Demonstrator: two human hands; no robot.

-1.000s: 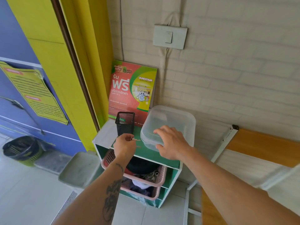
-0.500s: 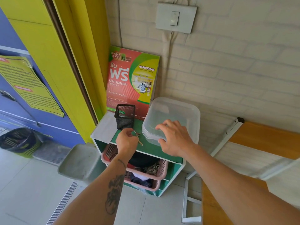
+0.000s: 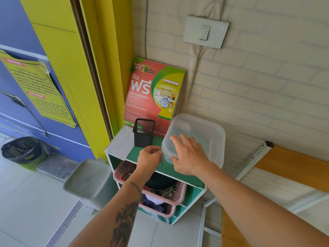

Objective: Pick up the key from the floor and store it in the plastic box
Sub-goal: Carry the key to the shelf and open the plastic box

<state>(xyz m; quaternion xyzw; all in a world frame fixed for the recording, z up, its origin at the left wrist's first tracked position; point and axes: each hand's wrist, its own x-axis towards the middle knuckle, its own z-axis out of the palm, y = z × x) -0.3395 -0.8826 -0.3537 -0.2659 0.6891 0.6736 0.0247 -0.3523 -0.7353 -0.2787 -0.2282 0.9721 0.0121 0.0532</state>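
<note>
The clear plastic box (image 3: 204,132) stood on the green shelf unit (image 3: 187,177). His right hand (image 3: 189,155) lay spread on the box's lid, while his left hand (image 3: 149,158), just beside the box, pinched the small key (image 3: 160,163), mostly hidden.

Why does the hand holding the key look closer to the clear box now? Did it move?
Yes. The left hand has moved right, away from the black mesh cup, toward the plastic box.

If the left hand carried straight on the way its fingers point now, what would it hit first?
Most likely the near left corner of the translucent lidded plastic box. The left hand, pinching the small metal key, points right and slightly away, with its fingertips beside that corner; depth is uncertain.
</note>
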